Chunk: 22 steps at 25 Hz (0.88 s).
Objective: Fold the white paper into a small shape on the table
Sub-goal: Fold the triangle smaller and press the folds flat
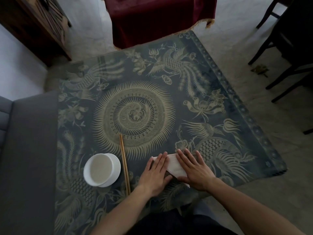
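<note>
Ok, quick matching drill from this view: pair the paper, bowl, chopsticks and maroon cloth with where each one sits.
Things:
1. white paper
2. white bowl
3. chopsticks
4. maroon cloth

Places:
A. between the bowl and the hands
B. beyond the table's far edge
C. pressed flat under the left hand and right hand
D. nearest the table's left side

Pairs: 1-C, 2-D, 3-A, 4-B

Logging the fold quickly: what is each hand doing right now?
Left hand: open, flat, pressing the white paper onto the table.
Right hand: open, flat, pressing the same paper.
</note>
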Tool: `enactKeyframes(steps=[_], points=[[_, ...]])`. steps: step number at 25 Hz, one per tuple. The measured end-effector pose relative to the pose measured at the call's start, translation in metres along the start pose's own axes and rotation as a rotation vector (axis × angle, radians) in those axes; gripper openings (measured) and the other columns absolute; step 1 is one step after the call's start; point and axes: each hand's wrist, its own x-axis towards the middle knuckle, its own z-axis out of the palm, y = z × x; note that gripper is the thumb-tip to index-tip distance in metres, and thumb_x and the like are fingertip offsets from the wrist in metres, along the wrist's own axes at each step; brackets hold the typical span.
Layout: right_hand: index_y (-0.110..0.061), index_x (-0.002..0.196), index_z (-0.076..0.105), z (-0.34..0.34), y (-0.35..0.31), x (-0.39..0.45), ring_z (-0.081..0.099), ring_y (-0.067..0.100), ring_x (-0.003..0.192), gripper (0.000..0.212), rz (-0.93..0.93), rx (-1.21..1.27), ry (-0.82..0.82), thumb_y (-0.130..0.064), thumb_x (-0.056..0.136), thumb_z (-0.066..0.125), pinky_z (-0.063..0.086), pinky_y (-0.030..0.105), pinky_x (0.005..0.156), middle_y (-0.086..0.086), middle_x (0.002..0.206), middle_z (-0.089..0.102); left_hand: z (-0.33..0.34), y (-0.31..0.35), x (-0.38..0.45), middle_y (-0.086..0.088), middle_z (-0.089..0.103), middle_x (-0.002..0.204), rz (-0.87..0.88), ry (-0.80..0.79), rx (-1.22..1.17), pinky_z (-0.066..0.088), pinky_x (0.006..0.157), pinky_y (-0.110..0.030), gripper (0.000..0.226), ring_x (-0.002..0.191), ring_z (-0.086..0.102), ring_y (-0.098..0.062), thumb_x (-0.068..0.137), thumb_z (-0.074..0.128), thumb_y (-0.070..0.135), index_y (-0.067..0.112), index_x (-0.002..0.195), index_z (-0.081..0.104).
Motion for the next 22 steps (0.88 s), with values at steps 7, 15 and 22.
enactKeyframes(steps=[7,15,22], points=[[-0.023,0.150,-0.022,-0.003,0.002,-0.001,-0.033,0.030,0.140,0.093,0.008,-0.021,-0.020,-0.079,0.086,0.014,-0.016,0.060,0.111,-0.004,0.157,-0.028,0.000,-0.024,-0.022,0.001,-0.035,0.155,-0.204,0.009,0.034,-0.018,0.116,-0.046,0.073,0.142,-0.033,-0.015,0.096,0.001,0.059,0.015,0.149,-0.023],[-0.019,0.149,-0.023,-0.005,0.007,-0.004,-0.039,0.031,0.137,0.107,-0.024,-0.068,-0.045,-0.090,0.075,0.010,-0.019,0.064,0.109,-0.001,0.156,-0.032,0.000,0.019,-0.004,0.000,-0.020,0.161,0.155,0.022,0.069,-0.014,0.118,-0.048,0.074,0.144,-0.027,-0.012,0.098,0.008,0.062,0.017,0.154,-0.013],[-0.016,0.143,-0.035,-0.004,0.011,-0.004,-0.042,0.033,0.134,0.137,-0.053,-0.071,-0.088,-0.098,0.056,0.031,-0.017,0.066,0.108,0.000,0.151,-0.042,0.014,0.021,-0.028,0.000,-0.019,0.162,0.326,-0.041,0.077,-0.019,0.116,-0.045,0.078,0.146,-0.024,-0.013,0.098,0.022,0.058,0.017,0.154,-0.012]])
